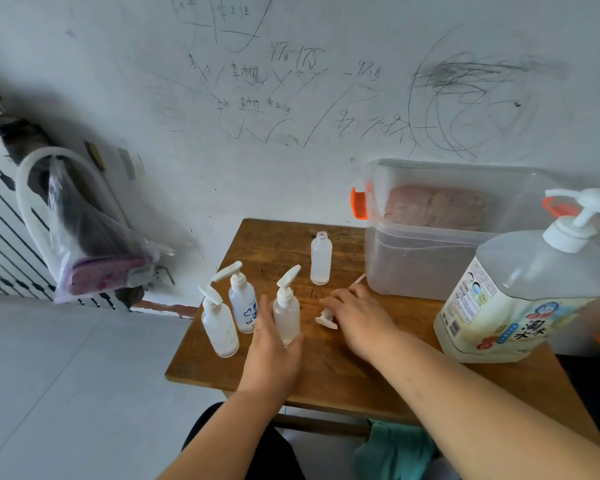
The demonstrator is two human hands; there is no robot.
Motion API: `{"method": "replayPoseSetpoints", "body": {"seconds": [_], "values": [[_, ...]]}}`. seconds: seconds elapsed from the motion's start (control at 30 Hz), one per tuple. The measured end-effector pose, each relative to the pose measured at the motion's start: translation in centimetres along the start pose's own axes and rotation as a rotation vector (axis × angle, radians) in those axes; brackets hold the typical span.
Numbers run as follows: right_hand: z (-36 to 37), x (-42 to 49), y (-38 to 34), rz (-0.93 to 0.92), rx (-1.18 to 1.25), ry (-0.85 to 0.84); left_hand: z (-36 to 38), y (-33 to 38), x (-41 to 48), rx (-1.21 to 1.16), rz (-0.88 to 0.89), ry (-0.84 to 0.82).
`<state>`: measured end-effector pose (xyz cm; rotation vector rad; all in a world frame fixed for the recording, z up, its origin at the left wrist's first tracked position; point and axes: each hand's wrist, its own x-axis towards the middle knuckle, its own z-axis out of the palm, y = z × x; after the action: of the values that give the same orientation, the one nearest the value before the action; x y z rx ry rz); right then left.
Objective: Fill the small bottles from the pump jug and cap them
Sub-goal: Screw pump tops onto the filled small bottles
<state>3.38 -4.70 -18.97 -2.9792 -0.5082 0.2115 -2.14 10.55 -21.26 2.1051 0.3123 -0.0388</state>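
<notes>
Three small clear bottles with white pump caps stand at the left of the wooden table (326, 372): one at the far left (219, 327), one with blue print (243, 304), and one (287, 311) that my left hand (274, 344) is wrapped around from the near side. An uncapped small bottle (321, 259) stands further back. My right hand (357, 315) rests on a loose white pump cap (326, 320) lying on the table, its thin tube sticking out beyond my fingers. The big pump jug (520, 296) stands at the right.
A clear plastic storage box (430, 258) with orange latches sits at the back right against the scribbled wall. A plastic bag (94, 244) hangs on the left. A teal cloth (395, 452) lies below the table's front edge.
</notes>
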Motion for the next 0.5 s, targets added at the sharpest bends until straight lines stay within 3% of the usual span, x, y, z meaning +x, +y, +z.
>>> {"method": "replayPoseSetpoints", "body": {"seconds": [0.17, 0.5], "values": [[0.5, -0.3, 0.6, -0.068, -0.069, 0.097, 0.8, -0.5, -1.1, 0.009, 0.025, 0.061], [-1.0, -4.1, 1.7, -0.007, 0.447, 0.512, 1.5, 0.5, -5.0, -0.09, 0.028, 0.24]]}}
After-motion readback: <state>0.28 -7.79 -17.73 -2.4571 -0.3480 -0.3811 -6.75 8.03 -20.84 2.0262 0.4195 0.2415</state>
